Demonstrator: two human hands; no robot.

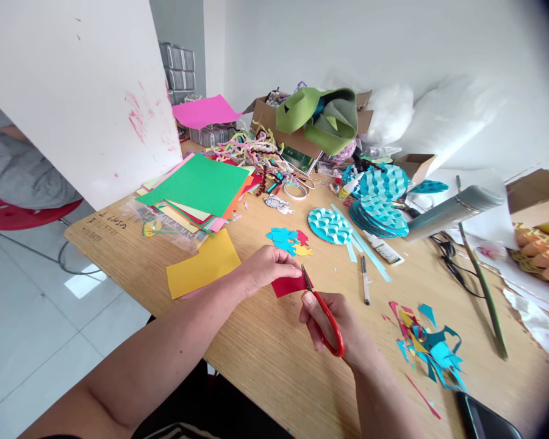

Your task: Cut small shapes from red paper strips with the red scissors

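Note:
My left hand [268,268] is closed, its fingertips pinching a small piece of dark red paper [286,287] above the table. In my right hand [332,323] is a pair of scissors [332,323] with red handles, fingers wrapped round the loops. The blades point away from me and meet the red paper's right edge, close to my left fingertips. Just beyond my left hand lie fish-shaped paper cutouts: blue [282,238], yellow [303,250] and a red one [302,238]. A yellow paper sheet [204,263] lies left of my left hand.
Coloured paper sheets [201,186] are stacked at the back left. Blue scalloped discs [330,225], a glue bottle [385,250] and a pen [365,280] lie to the right. Paper scraps [432,347] and a phone [485,417] are near the right front. A person sits behind the white panel [86,79].

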